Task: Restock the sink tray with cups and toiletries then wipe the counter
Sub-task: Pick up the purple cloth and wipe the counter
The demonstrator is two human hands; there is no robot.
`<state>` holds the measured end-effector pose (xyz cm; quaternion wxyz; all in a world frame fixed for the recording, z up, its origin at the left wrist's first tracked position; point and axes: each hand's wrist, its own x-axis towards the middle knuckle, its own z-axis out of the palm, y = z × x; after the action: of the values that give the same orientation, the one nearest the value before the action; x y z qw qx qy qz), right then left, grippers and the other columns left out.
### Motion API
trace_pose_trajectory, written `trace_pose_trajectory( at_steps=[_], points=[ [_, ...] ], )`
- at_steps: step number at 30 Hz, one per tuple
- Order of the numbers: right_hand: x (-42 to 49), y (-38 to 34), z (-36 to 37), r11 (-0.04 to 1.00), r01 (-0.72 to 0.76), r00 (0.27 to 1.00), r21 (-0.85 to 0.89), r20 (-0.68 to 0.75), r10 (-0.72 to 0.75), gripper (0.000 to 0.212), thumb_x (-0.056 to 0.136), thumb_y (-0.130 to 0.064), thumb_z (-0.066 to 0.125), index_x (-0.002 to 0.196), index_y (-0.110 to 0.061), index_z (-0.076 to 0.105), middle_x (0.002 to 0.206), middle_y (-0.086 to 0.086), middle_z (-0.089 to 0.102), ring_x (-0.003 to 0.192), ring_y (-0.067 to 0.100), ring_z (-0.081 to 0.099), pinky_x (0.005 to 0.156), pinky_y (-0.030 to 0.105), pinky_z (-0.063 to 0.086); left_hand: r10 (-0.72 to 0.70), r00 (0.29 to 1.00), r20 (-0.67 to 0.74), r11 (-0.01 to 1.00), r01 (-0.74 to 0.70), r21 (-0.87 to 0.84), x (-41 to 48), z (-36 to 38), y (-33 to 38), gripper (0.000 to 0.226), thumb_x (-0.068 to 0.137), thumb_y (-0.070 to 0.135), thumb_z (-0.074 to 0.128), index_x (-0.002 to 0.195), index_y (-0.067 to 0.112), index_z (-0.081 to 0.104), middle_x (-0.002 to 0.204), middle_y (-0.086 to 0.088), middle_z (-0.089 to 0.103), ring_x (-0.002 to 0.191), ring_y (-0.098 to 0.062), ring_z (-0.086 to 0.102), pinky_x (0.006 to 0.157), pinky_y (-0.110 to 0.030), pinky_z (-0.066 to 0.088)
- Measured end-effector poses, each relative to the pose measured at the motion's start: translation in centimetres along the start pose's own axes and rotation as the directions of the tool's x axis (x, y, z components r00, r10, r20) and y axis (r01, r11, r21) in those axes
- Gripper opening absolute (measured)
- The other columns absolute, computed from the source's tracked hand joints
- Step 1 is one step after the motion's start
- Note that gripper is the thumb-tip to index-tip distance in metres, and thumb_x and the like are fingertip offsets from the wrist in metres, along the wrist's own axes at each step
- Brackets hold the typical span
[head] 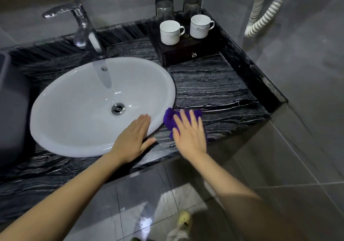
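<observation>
Two bare forearms reached in from the bottom edge, over a grey tiled floor. The right hand lay flat and spread, palm down, pressing a purple cloth onto the dark veined tabletop; the fingers were extended rather than curled, so the cloth was pinned under the palm, not gripped. The cloth showed beyond the fingertips and to the left of the hand, just beside the rim of the white sink. The hand was somewhat motion-blurred.

The left hand was also released and flat, holding nothing. Its fingers rested on the front-right rim of the sink, and its thumb stretched out across the tabletop towards the cloth without touching it.

A chrome tap stood behind the sink with its spout pointing left.

At the back right corner sat a dark wooden tray with a small drawer knob on its front. Two white cups stood upright on it side by side, handles to the right. Behind them were two dark glass tumblers. No toiletries could be made out on the tray.

A coiled white cord hung on the wall to the right.
</observation>
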<state>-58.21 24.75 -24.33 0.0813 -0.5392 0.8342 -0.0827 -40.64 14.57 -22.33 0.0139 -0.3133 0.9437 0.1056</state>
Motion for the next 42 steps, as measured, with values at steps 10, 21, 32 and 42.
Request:
trace_pose_trajectory(
  at_steps=[10, 21, 32, 42],
  points=[
    [-5.9, -10.0, 2.3, 0.992, -0.118, 0.993, 0.051, 0.002, 0.118, 0.057, 0.095, -0.040, 0.035, 0.146, -0.014, 0.034, 0.157, 0.009, 0.025, 0.146, 0.032, 0.017, 0.119, 0.053, 0.008, -0.084, 0.996, 0.038, 0.994, 0.087, -0.067, -6.8, -1.0, -5.0, 0.107, 0.070, 0.079, -0.012, 0.148, 0.009, 0.012, 0.158, -0.007, 0.012, 0.146, -0.018, 0.007, 0.118, -0.028, 0.003],
    [-6.7, -9.2, -1.4, 0.819, -0.085, 0.996, 0.567, 0.079, 0.048, 0.055, 0.094, -0.018, 0.044, 0.147, -0.014, 0.031, 0.157, 0.005, 0.028, 0.148, 0.024, 0.015, 0.120, 0.038, 0.012, -0.004, 0.966, -0.257, 0.933, -0.089, -0.348, -7.4, -1.6, -0.7, 0.041, 0.088, 0.024, 0.052, 0.126, 0.008, 0.051, 0.128, -0.011, 0.058, 0.119, -0.031, 0.052, 0.102, -0.027, 0.034],
    [-6.3, -5.6, -1.5, 0.972, 0.235, 0.966, -0.016, 0.112, -0.232, 0.059, 0.081, -0.031, 0.067, 0.136, -0.020, 0.049, 0.127, 0.002, 0.053, 0.122, 0.023, 0.044, 0.105, 0.034, 0.030, 0.062, 0.995, -0.078, 0.993, -0.069, -0.095, -7.6, 0.1, 1.6, 0.066, 0.074, 0.037, 0.068, 0.128, 0.003, 0.048, 0.135, -0.013, 0.051, 0.124, -0.028, 0.045, 0.106, -0.036, 0.031],
    [-6.6, -12.4, -1.2, 0.919, 0.393, 0.916, -0.033, 0.103, -0.388, 0.029, 0.089, -0.024, 0.050, 0.116, -0.017, 0.060, 0.111, 0.005, 0.059, 0.111, 0.025, 0.046, 0.092, 0.033, 0.033, -0.093, 0.993, -0.068, 0.995, 0.090, -0.047, -12.1, -0.5, -2.3, 0.044, 0.080, 0.031, 0.060, 0.117, 0.008, 0.052, 0.122, -0.009, 0.055, 0.112, -0.027, 0.046, 0.091, -0.037, 0.038]
  ],
)
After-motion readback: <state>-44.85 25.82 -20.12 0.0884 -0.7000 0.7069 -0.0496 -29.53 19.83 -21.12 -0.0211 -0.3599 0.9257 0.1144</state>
